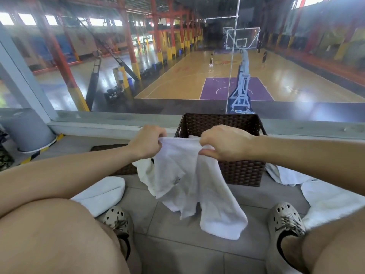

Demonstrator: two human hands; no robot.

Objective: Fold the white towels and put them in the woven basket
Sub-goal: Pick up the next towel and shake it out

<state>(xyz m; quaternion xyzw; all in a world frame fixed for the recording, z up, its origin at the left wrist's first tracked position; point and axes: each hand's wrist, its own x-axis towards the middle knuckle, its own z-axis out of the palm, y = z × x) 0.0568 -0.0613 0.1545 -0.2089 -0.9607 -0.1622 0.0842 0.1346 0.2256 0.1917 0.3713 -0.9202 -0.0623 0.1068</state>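
A crumpled white towel (189, 184) hangs in the air in front of me, its lower end drooping toward the tiled floor. My left hand (147, 143) pinches its top edge on the left, and my right hand (223, 143) grips the top edge on the right. Right behind the towel stands the dark brown woven basket (241, 171) against the window sill; a bit of white cloth shows inside it. A folded white towel (102, 192) lies on the floor at the left. More loose white towels (325, 196) are heaped on the floor at the right.
I sit with both knees apart, my sandalled feet (284, 220) on grey floor tiles. A glass window (177, 56) behind the basket overlooks a basketball court. A grey round column base (27, 131) stands at the far left, beside a dark mat (110, 148).
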